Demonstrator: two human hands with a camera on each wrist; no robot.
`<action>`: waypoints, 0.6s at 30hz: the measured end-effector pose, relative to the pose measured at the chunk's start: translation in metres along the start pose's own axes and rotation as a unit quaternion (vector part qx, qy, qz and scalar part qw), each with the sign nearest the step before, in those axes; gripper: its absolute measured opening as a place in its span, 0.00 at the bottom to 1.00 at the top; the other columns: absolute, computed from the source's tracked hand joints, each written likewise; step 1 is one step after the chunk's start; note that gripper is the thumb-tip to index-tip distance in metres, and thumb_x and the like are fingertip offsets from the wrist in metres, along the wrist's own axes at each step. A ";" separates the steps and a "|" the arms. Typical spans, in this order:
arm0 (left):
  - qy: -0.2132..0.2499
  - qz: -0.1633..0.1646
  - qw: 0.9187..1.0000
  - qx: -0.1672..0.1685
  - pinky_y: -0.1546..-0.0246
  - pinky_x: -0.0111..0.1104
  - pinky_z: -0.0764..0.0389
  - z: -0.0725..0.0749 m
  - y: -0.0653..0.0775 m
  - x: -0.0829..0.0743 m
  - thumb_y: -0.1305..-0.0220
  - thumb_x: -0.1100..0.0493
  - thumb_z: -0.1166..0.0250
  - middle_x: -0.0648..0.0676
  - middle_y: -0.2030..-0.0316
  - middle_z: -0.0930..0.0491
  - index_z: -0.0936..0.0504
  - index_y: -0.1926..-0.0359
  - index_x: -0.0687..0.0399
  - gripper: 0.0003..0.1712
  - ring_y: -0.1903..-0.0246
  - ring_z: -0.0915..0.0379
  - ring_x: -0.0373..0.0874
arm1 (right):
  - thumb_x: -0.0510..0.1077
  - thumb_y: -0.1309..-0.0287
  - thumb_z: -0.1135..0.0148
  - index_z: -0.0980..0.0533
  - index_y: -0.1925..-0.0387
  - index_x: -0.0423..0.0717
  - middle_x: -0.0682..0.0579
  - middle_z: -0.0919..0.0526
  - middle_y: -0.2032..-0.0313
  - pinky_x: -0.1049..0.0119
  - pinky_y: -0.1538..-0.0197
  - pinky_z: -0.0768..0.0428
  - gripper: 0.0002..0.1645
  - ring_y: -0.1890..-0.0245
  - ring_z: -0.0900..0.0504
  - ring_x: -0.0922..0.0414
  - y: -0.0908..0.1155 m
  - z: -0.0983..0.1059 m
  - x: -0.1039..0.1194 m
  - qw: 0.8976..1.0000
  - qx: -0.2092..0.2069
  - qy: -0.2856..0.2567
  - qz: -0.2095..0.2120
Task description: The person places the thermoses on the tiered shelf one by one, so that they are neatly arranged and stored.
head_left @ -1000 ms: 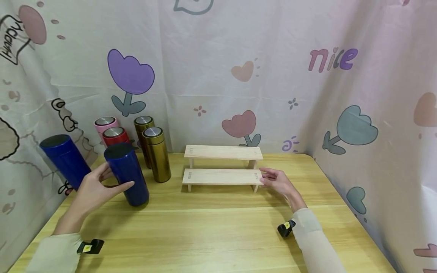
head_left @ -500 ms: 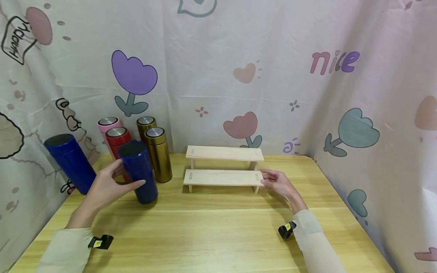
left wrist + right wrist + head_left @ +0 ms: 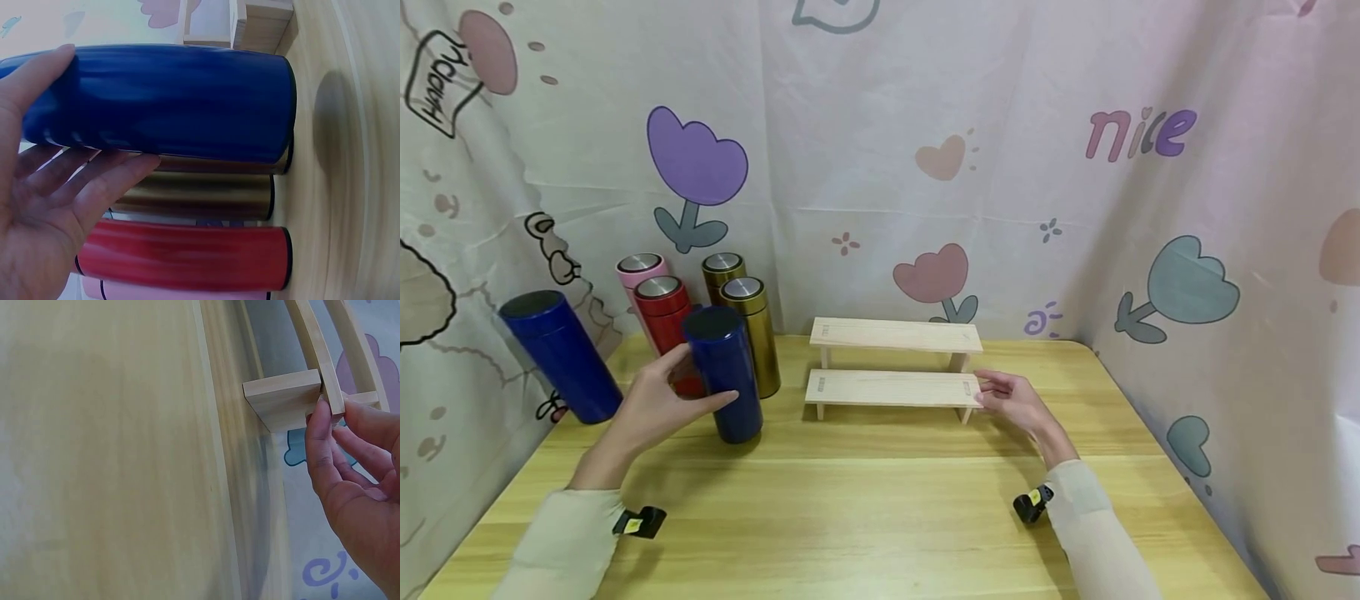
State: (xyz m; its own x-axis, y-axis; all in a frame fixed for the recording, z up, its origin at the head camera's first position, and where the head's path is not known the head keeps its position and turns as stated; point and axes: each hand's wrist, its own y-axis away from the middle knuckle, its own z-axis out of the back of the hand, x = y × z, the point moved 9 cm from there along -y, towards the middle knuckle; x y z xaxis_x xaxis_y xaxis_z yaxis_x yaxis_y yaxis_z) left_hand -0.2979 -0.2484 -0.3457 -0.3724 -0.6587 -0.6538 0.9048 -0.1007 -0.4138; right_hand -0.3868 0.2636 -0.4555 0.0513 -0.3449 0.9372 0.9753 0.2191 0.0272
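My left hand (image 3: pixel 658 400) holds a blue insulated bottle (image 3: pixel 730 383) upright, thumb on its near side and fingers behind. The bottle has a dark flat top. In the left wrist view, the lower end of this blue bottle (image 3: pixel 187 103) stands apart from its shadow on the tabletop. To the right, a two-step pale wooden shelf (image 3: pixel 895 388) sits on the table. The right hand (image 3: pixel 1011 400) pinches the right end of its lower step. The right wrist view has thumb and fingers of that hand (image 3: pixel 356 481) on the board's end, beside a support leg (image 3: pixel 284 394).
Close behind the held bottle stand a red bottle (image 3: pixel 662 317), a pink bottle (image 3: pixel 636 287), a gold bottle (image 3: pixel 763 342) and a darker gold bottle (image 3: pixel 711 287). Another blue bottle (image 3: pixel 561 354) stands at the left table edge. A patterned curtain (image 3: pixel 850 167) hangs behind the table (image 3: pixel 865 517).
My left hand has carried the blue bottle rightward, so it now overlaps the red and gold bottles in the head view. The right hand stays at the shelf's end.
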 end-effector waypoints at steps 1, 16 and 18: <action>0.002 0.000 1.000 0.000 0.56 0.18 0.19 -0.001 -0.001 -0.001 0.44 0.50 0.20 0.60 0.44 0.15 0.26 0.31 0.55 0.42 0.57 0.26 0.17 | 0.30 0.33 0.38 0.35 0.28 0.28 0.26 0.22 0.43 0.71 0.53 0.12 0.34 0.57 0.16 0.63 0.000 0.000 0.000 1.000 0.000 0.002 0.001; 0.018 -0.030 0.999 0.006 0.55 0.25 0.17 -0.010 -0.013 -0.021 0.46 0.53 0.18 0.58 0.45 0.14 0.25 0.30 0.49 0.43 0.56 0.17 0.33 | 0.30 0.32 0.39 0.36 0.28 0.29 0.26 0.23 0.42 0.68 0.51 0.12 0.34 0.58 0.16 0.63 -0.002 0.001 -0.003 1.000 0.000 -0.011 -0.006; 0.022 -0.031 0.999 0.008 0.54 0.22 0.18 -0.012 -0.015 -0.023 0.46 0.53 0.18 0.59 0.45 0.15 0.26 0.30 0.49 0.44 0.55 0.15 0.43 | 0.30 0.32 0.39 0.36 0.28 0.29 0.26 0.23 0.42 0.68 0.51 0.12 0.34 0.58 0.17 0.63 -0.002 0.001 -0.002 1.000 0.000 -0.009 -0.005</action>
State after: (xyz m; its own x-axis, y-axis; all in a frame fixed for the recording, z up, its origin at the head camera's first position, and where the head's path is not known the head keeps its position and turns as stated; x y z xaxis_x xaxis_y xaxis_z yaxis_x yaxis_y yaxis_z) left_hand -0.3056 -0.2225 -0.3322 -0.4372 -0.6166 -0.6547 0.8823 -0.1529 -0.4452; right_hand -0.3885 0.2645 -0.4571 0.0379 -0.3310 0.9429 0.9757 0.2158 0.0366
